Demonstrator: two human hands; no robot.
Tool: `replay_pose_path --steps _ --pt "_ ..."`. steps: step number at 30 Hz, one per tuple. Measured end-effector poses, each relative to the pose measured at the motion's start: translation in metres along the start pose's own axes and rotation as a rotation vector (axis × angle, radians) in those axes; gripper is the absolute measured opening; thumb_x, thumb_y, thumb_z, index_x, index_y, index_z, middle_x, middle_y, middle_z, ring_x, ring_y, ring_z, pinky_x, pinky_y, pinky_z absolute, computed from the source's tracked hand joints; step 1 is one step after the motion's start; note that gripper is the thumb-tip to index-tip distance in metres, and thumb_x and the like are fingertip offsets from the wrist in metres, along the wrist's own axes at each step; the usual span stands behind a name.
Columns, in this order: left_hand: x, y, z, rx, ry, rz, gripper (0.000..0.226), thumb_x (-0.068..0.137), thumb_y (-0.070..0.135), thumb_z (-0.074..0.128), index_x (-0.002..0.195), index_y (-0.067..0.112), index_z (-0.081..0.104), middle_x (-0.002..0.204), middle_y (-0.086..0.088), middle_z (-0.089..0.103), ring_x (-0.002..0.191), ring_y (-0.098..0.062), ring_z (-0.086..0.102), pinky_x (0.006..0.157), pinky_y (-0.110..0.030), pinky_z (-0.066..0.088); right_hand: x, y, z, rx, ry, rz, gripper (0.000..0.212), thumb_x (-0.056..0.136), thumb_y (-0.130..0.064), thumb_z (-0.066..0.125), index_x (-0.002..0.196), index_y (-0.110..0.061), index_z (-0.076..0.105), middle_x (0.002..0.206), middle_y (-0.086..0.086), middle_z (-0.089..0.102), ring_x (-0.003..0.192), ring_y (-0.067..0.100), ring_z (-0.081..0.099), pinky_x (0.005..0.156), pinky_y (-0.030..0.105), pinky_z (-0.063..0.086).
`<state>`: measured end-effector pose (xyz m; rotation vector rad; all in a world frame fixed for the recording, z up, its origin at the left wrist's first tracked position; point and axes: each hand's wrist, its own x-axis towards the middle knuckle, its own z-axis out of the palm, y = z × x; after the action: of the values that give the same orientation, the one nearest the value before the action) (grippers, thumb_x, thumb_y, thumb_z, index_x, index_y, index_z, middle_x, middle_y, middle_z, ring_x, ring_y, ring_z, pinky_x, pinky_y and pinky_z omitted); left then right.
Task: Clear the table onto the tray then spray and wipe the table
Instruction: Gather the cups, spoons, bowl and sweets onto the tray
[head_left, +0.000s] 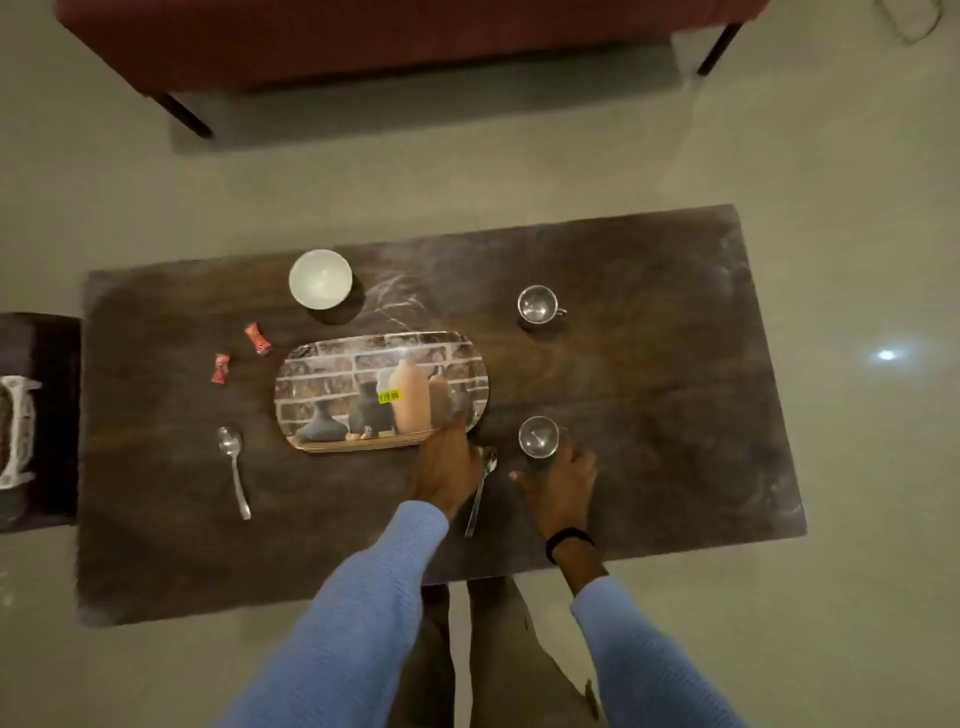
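A patterned oval tray (332, 384) lies in the middle of the dark wooden table (649, 395). My left hand (447, 467) grips the tray's near right corner. My right hand (561, 483) curls round the near steel cup (538, 435), which stands on the table right of the tray. A spoon (480, 493) lies between my two hands. On the table also lie a second steel cup (537, 304) at the far right, a white bowl (320, 278) behind the tray, two red candy wrappers (258, 339) (221, 368) and another spoon (235, 467) to the left.
A red sofa (363, 41) on black legs stands beyond the table across bare floor. A dark side stand with a white basket (18, 431) abuts the table's left edge. My legs are against the table's near edge.
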<state>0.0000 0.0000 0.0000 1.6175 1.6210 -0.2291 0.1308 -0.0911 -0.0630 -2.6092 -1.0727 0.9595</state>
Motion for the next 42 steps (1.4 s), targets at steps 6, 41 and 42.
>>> replay_pose_path --steps 6,41,42 --pt "0.072 -0.007 0.043 0.044 -0.17 0.222 0.082 0.083 0.0 0.068 0.153 0.026 0.034 0.134 -0.012 0.06 0.118 -0.032 0.062 0.093 -0.044 0.055 0.047 0.017 0.032 -0.01 -0.045 0.004 0.102 0.076 -0.021 0.085 0.157 -0.021 0.023 0.151 0.018 0.032 0.14 0.035 0.032 0.115 0.044 0.037" --pt "0.102 -0.122 0.016 -0.258 0.06 0.172 0.05 0.081 0.017 0.082 0.125 0.019 0.06 0.117 0.002 0.069 0.101 -0.01 0.065 0.082 -0.014 0.046 0.079 -0.087 0.077 -0.017 -0.284 -0.478 0.071 0.078 -0.024 0.079 0.143 -0.027 0.049 0.132 0.001 0.055 0.119 0.024 0.056 0.106 0.049 0.039" --pt "0.101 -0.122 0.018 -0.272 0.061 0.162 0.048 0.081 0.019 0.082 0.124 0.019 0.061 0.116 0.003 0.069 0.101 -0.009 0.065 0.08 -0.008 0.045 0.079 -0.086 0.077 -0.015 -0.27 -0.499 0.071 0.078 -0.021 0.078 0.143 -0.028 0.049 0.129 0.0 0.057 0.118 0.023 0.056 0.106 0.049 0.04"
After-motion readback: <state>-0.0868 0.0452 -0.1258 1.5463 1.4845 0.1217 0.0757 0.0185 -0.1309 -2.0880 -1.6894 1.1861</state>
